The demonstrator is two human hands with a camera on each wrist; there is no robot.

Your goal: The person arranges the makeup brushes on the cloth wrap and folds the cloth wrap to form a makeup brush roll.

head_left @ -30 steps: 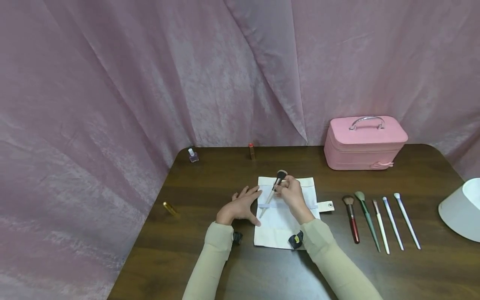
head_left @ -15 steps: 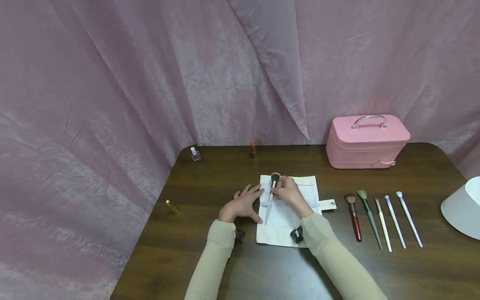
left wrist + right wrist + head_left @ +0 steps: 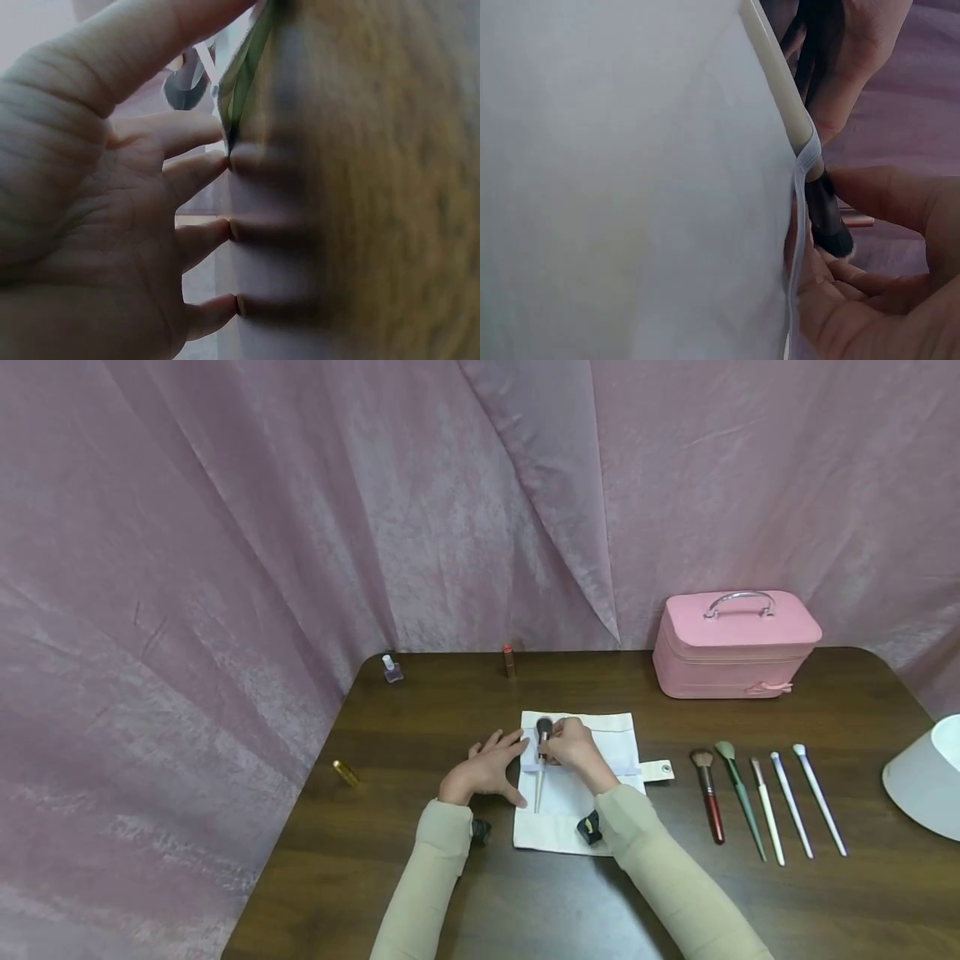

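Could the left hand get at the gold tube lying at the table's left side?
Probably yes: the left hand rests open on the table, and only bare tabletop lies between it and the gold tube.

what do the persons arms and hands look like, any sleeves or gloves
Both arms wear long, close-fitting sleeves in pale beige, reaching to the wrists. The left hand and right hand are bare: no gloves, and no rings show. At each wrist sits a small dark device, the left wrist camera and right wrist camera, the right with a yellowish mark.
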